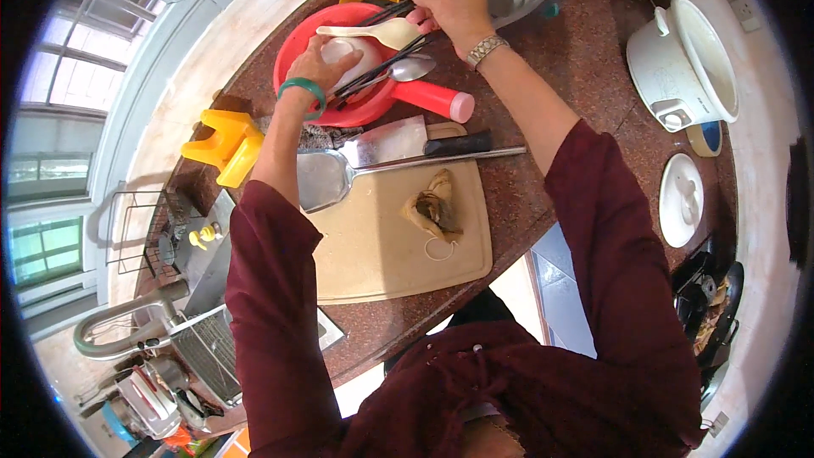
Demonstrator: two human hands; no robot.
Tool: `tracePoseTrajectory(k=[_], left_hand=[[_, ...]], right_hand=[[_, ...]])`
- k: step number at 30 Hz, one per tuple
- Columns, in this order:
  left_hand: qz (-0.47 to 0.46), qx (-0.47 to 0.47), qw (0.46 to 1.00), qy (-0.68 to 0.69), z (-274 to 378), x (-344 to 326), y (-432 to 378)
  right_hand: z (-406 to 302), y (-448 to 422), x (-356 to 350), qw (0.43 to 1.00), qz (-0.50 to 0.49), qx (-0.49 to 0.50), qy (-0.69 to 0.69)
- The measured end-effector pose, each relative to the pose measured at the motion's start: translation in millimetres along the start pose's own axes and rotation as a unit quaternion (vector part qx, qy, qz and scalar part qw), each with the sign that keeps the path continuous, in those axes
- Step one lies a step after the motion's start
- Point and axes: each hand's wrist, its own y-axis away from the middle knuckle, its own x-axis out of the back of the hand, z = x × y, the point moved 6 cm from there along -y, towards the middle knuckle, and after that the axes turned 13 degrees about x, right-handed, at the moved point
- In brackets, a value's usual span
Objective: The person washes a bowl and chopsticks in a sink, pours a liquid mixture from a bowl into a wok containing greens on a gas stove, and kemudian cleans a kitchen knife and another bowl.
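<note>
My left hand (321,67), with a green bangle at its wrist, grips an upturned white bowl (359,58) inside a red plastic basin (289,44) with a thick handle. My right hand (455,16) pinches black chopsticks (395,10) above the basin's far right side. A cream ladle-like spoon (391,33) lies across the basin. Below it, more dark chopsticks (381,69) and a metal spoon (412,68) reach over the rim. How many chopsticks are in my right hand is hard to see.
A cleaver (391,142) and a metal spatula (323,179) lie on the cutting board (381,254), with a crumpled brownish wrapper (435,207). A yellow plastic holder (226,143) and sink faucet (121,324) are left. A white cooker (668,70) and lid (680,200) stand right.
</note>
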Motion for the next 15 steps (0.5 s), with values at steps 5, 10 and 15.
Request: tracePoseTrajectory(k=[5, 10, 15], left_hand=[[0.025, 0.016, 0.998, -0.046, 11.1, -4.4, -1.1], [0.018, -0.039, 0.998, -0.039, 7.7, 3.1, -6.2], [-0.095, -0.02, 0.993, 0.068, -16.1, 12.8, -28.1]], right_hand=[[13.3, 5.0, 3.2, 0.993, 0.011, -0.079, -0.087], [17.0, 0.3, 4.0, 0.995, -0.006, -0.069, -0.066], [17.9, -1.0, 2.3, 0.995, -0.013, -0.061, -0.077]])
